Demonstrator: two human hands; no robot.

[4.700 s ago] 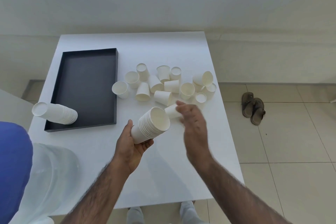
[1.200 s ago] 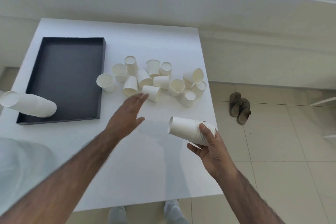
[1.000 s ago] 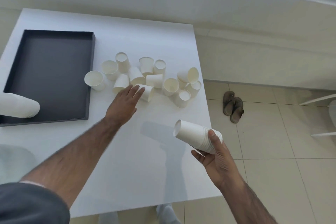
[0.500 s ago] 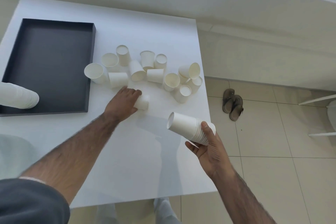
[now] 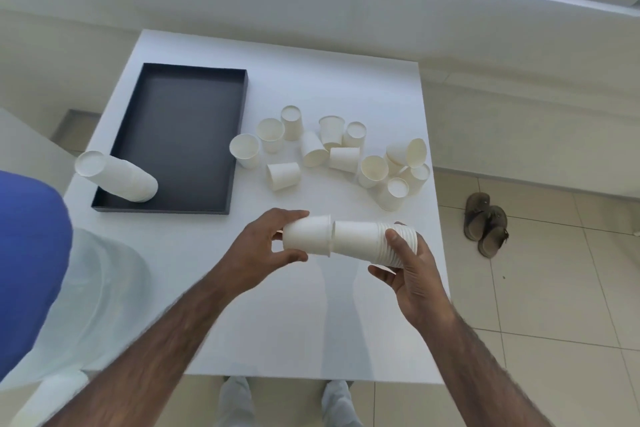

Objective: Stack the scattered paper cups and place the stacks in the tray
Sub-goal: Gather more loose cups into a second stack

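Lifted off the surface (image 5: 277,305), the single cup (image 5: 306,236) in my left grip (image 5: 263,248) (fingers closed round it) meets the stack (image 5: 372,243) clasped in my right grip (image 5: 410,267); next, nest it.

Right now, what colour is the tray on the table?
Black, or very dark grey: the tray, head view.

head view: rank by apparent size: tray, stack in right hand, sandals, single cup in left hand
1. tray
2. stack in right hand
3. cup in left hand and sandals: alike; sandals are farther, unranked.
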